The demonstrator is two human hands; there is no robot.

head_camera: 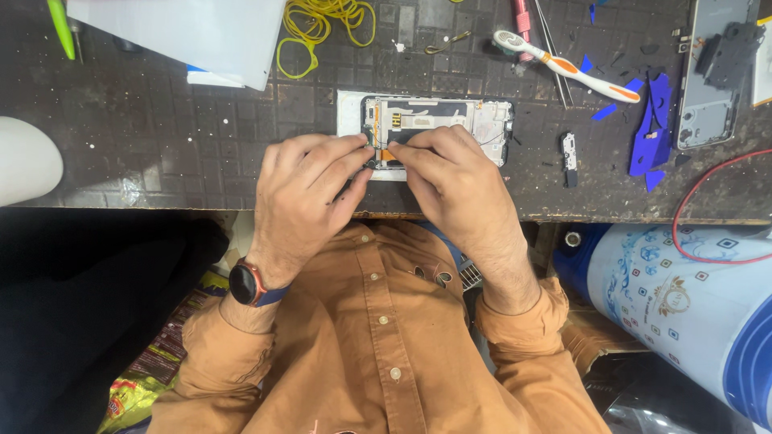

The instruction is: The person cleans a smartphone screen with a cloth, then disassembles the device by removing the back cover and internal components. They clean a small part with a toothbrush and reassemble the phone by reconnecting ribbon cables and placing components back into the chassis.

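— So, where are the hands?

— Both sit at the middle of the frame, over an opened phone (438,128) that lies flat on a white sheet (347,112) near the front edge of the dark workbench (161,128). The phone's back is off and its inner parts show.

— What is the left hand doing?

— The left hand (310,189), with a dark watch (245,283) on its wrist, has its fingers drawn narrow, tips pressed together on the lower left part of the phone. Whether something small is pinched between them, I cannot tell.

— And the right?

— The right hand (450,173) meets it from the other side, fingers also close together, tips touching the phone by a small orange part (388,154). The fingertips of the two hands nearly touch each other. Again I cannot tell if it holds anything.

— What lies around?

— Upper middle, a tangle of yellow rubber bands (322,28). To the right of them, a white and orange toothbrush (567,68) lies slanted, with thin metal tweezers (551,48) beside it. Farther right are blue plastic scraps (651,128), and at the upper right a second phone body (712,76) with a dark part on it. A small dark piece (569,157) lies just right of the opened phone. A red wire (708,209) loops at the right edge over a blue and white patterned drum (691,297) below the bench.

— Upper left?

— A pale folder (185,36) and a green pen (60,28).
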